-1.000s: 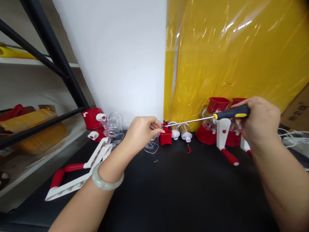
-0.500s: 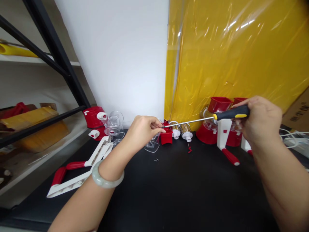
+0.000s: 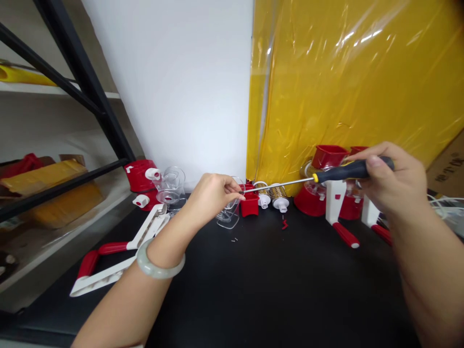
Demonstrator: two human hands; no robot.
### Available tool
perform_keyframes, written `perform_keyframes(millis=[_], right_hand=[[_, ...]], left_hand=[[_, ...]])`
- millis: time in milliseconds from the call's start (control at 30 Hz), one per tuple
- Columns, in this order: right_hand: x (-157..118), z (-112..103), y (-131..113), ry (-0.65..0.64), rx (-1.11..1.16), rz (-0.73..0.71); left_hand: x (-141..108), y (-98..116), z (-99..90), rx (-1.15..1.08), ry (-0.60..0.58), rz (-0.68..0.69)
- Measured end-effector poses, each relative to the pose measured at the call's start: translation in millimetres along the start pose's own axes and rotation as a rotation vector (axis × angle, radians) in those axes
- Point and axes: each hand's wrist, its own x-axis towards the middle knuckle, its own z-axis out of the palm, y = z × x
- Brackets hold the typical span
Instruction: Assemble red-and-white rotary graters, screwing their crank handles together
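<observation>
In the head view my right hand [image 3: 395,181] grips the black and yellow handle of a long screwdriver [image 3: 282,183] near its butt end. The metal shaft points left, tip slightly lower. At that tip my left hand [image 3: 217,191] is closed in a pinch of thumb and fingers. Whatever small thing is in the pinch is too small to make out. Behind and below the left fingers stand a clear plastic part [image 3: 228,220] and a red plastic part [image 3: 249,207]. Two tiny screws [image 3: 235,239] lie on the black tabletop below.
Two grater drums [image 3: 279,198] and a small red piece [image 3: 284,224] lie at the back. Assembled red and white rotary graters [image 3: 328,164] stand right. White cranks with red handles [image 3: 119,247], red bases [image 3: 140,176] and clear parts [image 3: 172,183] are left, beside a black-framed shelf [image 3: 87,87].
My right hand has slid a little to the right along the handle and changed its finger hold. The screwdriver has shifted slightly left. My left hand has hardly moved.
</observation>
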Motion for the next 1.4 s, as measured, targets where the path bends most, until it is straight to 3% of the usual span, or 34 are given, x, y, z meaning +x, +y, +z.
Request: perform_keyframes(millis=[133,433,1167,1267,1400], right_hand=[[2,2,2,-0.083,0.118,0.067],[7,7,7,-0.032,0.204,0.156],[7,8,8,-0.023,0.214,0.184],[8,7,7,-0.014,0.207,0.181],[8,6,11,0.004,0.166,0.154]], left_hand=[[0,-4,0.1,-0.095,-0.004,0.044],[-2,-1,-3.0,-0.071,-0.033,0.116],[-4,3,-0.7,0.029,-0.079,0.138],[-5,0,-13.1,0.096,-0.106,0.125],[-6,-15,-46.6,0.248,-0.066,0.039]])
